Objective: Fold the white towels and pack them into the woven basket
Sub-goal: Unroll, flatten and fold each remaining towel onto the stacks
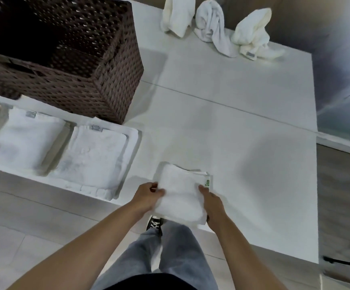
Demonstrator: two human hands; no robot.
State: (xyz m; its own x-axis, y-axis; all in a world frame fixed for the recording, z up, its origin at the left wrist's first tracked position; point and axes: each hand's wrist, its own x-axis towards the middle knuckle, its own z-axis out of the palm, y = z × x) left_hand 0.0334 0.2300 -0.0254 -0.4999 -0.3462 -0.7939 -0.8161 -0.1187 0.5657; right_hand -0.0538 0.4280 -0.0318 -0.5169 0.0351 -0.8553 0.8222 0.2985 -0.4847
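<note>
Held item: small folded white terry towel with a green-lettered edge tag [180, 193], squared into a compact rectangle, at the near edge of the white tabletop [243, 126]; near end overhangs the edge; whether the far end rests on the surface cannot be told.
Left hand [148, 196]: grips left side of the folded towel, thumb on top, fingers curled under the edge.
Right hand [212, 204]: grips right side of the same towel, thumb on top near the green tag, fingers wrapped under.
Basket: dark brown woven rectangular basket [98, 84], far left on the tabletop, well apart from the held towel; interior dark, contents not discernible.
Folded stock: two larger flat-folded white towels with small grey labels, side by side on a lower white surface at left, just in front of the basket: one nearer centre [94, 158], one further left [23, 139]. Edge of more white cloth at extreme left, cut off by frame.
Unfolded stock: three crumpled white towels along the far tabletop edge: left [177, 14], middle [214, 26], right [253, 32]; middle and right touching.
Below the tabletop: pale grey tiled floor [34, 222], blue jeans [170, 248], black lace-up sneaker with white toe [154, 222].
</note>
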